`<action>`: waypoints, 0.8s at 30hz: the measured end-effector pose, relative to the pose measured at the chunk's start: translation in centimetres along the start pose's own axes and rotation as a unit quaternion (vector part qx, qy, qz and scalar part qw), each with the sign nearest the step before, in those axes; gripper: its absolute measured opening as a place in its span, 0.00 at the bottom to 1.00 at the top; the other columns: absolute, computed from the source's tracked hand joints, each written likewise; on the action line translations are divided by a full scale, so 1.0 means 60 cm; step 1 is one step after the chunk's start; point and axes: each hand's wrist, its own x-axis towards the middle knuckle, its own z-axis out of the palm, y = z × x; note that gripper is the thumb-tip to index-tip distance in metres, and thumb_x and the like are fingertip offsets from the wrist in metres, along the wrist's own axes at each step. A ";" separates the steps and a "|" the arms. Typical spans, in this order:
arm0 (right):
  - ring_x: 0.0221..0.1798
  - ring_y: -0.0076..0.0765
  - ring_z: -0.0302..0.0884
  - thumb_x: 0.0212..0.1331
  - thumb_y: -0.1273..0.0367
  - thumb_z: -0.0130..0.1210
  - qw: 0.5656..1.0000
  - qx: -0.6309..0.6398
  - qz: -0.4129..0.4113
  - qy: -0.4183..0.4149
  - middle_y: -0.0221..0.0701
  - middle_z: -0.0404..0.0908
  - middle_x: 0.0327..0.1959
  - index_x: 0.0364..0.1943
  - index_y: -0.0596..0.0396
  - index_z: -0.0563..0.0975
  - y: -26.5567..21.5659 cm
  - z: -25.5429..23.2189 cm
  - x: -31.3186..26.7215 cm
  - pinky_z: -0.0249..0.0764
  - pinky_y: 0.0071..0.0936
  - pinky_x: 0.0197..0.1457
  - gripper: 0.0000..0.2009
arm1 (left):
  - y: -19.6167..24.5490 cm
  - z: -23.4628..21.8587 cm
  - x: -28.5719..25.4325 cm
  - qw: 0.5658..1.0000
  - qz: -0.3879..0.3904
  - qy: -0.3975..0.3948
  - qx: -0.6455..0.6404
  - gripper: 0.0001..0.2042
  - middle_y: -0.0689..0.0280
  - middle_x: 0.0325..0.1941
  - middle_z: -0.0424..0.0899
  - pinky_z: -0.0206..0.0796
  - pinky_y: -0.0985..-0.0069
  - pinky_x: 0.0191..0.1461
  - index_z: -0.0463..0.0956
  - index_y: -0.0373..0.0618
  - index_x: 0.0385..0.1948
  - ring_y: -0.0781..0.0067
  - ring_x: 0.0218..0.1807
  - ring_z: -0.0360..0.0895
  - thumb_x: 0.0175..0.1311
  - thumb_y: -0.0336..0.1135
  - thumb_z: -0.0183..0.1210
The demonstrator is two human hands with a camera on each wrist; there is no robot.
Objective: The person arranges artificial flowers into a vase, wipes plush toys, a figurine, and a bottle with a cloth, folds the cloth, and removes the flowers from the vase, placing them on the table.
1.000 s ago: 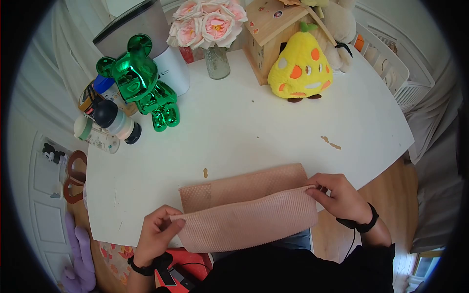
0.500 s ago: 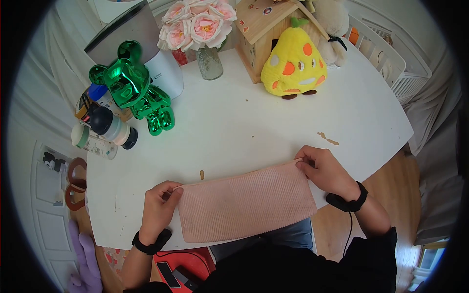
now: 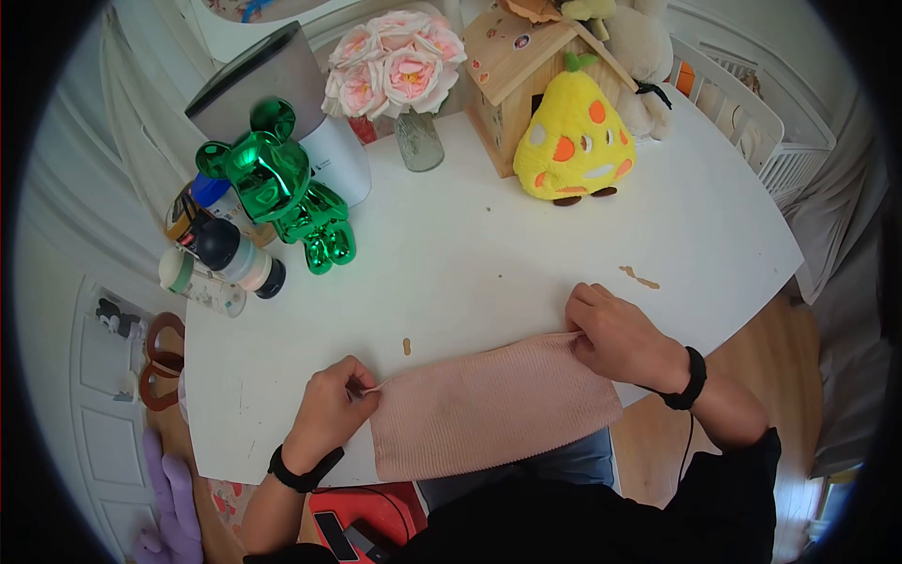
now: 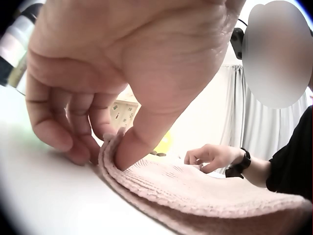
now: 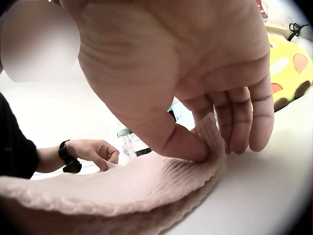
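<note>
A pink ribbed cloth [image 3: 493, 404], folded over in layers, lies along the table's near edge in the head view. The left hand [image 3: 331, 409] pinches its far left corner; in the left wrist view that hand [image 4: 127, 63] has thumb and forefinger on the layered cloth [image 4: 195, 188]. At the far right corner, the right hand [image 3: 625, 336] pinches the cloth. The right wrist view shows the right hand [image 5: 181, 78] with its thumb pressed on the cloth [image 5: 146, 183] and the other fingers near the tabletop.
On the white table [image 3: 442, 273] stand a shiny green bear figure [image 3: 282, 183], bottles [image 3: 240, 258], a vase of pink roses [image 3: 418, 141], a wooden house [image 3: 507, 66] and a yellow plush pear [image 3: 578, 141]. A red seat [image 3: 376, 508] with a phone is below the left edge.
The cloth's far edge, held in both hands, has come up over its other part, which is now covered. Over the last half second, the cloth and hands sit slightly lower in view, which has itself shifted.
</note>
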 end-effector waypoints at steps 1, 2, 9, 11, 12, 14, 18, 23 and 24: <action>0.46 0.48 0.75 0.51 0.78 0.58 1.000 -0.002 -0.002 0.007 0.39 0.75 0.43 0.35 0.60 0.75 -0.002 -0.007 0.004 0.75 0.40 0.45 0.08 | 0.005 -0.005 0.000 0.998 -0.035 -0.024 -0.040 0.07 0.59 0.30 0.81 0.72 0.76 0.38 0.76 0.36 0.31 0.71 0.32 0.80 0.55 0.24 0.66; 0.42 0.47 0.75 0.51 0.78 0.58 0.999 0.020 0.023 -0.012 0.40 0.75 0.42 0.36 0.59 0.74 -0.006 -0.019 0.007 0.74 0.38 0.44 0.08 | 0.002 -0.011 -0.001 0.996 -0.044 -0.035 -0.068 0.07 0.63 0.31 0.80 0.70 0.78 0.39 0.74 0.38 0.32 0.77 0.34 0.78 0.57 0.24 0.64; 0.34 0.20 0.72 0.57 0.79 0.55 0.919 0.341 0.005 0.201 0.25 0.72 0.30 0.43 0.59 0.71 -0.003 -0.113 0.081 0.70 0.21 0.39 0.10 | 0.046 -0.096 0.047 0.926 0.121 0.166 -0.318 0.15 0.73 0.35 0.73 0.66 0.83 0.42 0.66 0.44 0.44 0.84 0.35 0.70 0.56 0.16 0.52; 0.32 0.12 0.69 0.59 0.79 0.56 0.884 0.399 -0.037 0.241 0.18 0.71 0.29 0.44 0.59 0.73 -0.017 -0.135 0.120 0.68 0.16 0.36 0.10 | 0.054 -0.129 0.073 0.884 0.132 0.178 -0.412 0.14 0.70 0.37 0.76 0.67 0.80 0.42 0.67 0.43 0.46 0.82 0.36 0.73 0.58 0.19 0.50; 0.31 0.11 0.68 0.60 0.79 0.57 0.869 0.420 -0.032 0.260 0.18 0.71 0.29 0.43 0.59 0.73 -0.029 -0.149 0.136 0.67 0.14 0.35 0.09 | 0.075 -0.139 0.082 0.881 0.147 0.186 -0.410 0.14 0.70 0.37 0.76 0.67 0.80 0.42 0.67 0.43 0.46 0.82 0.36 0.73 0.58 0.19 0.50; 0.29 0.08 0.66 0.62 0.76 0.58 0.850 0.438 -0.036 0.291 0.18 0.71 0.29 0.41 0.59 0.74 -0.051 -0.167 0.167 0.65 0.10 0.33 0.07 | 0.123 -0.150 0.093 0.838 0.138 0.166 -0.502 0.16 0.68 0.38 0.79 0.69 0.78 0.42 0.68 0.43 0.49 0.80 0.36 0.75 0.58 0.21 0.50; 0.30 0.08 0.67 0.62 0.75 0.58 0.851 0.418 -0.067 0.311 0.18 0.73 0.30 0.42 0.59 0.74 -0.075 -0.171 0.214 0.64 0.10 0.33 0.07 | 0.120 -0.153 0.123 0.818 0.184 0.131 -0.529 0.18 0.61 0.45 0.82 0.72 0.74 0.53 0.71 0.40 0.50 0.70 0.46 0.81 0.56 0.22 0.49; 0.32 0.11 0.71 0.64 0.75 0.58 0.832 0.457 -0.027 0.315 0.20 0.77 0.32 0.44 0.59 0.75 -0.042 -0.194 0.234 0.67 0.12 0.36 0.07 | 0.104 -0.179 0.134 0.717 0.184 0.102 -0.665 0.17 0.60 0.40 0.81 0.73 0.72 0.50 0.72 0.40 0.46 0.65 0.43 0.80 0.52 0.26 0.49; 0.34 0.12 0.72 0.64 0.74 0.58 0.805 0.507 -0.004 0.307 0.22 0.79 0.33 0.45 0.58 0.76 -0.029 -0.194 0.238 0.68 0.12 0.37 0.08 | 0.083 -0.190 0.138 0.701 0.208 0.086 -0.676 0.17 0.60 0.40 0.81 0.73 0.71 0.51 0.72 0.40 0.46 0.64 0.43 0.80 0.52 0.26 0.49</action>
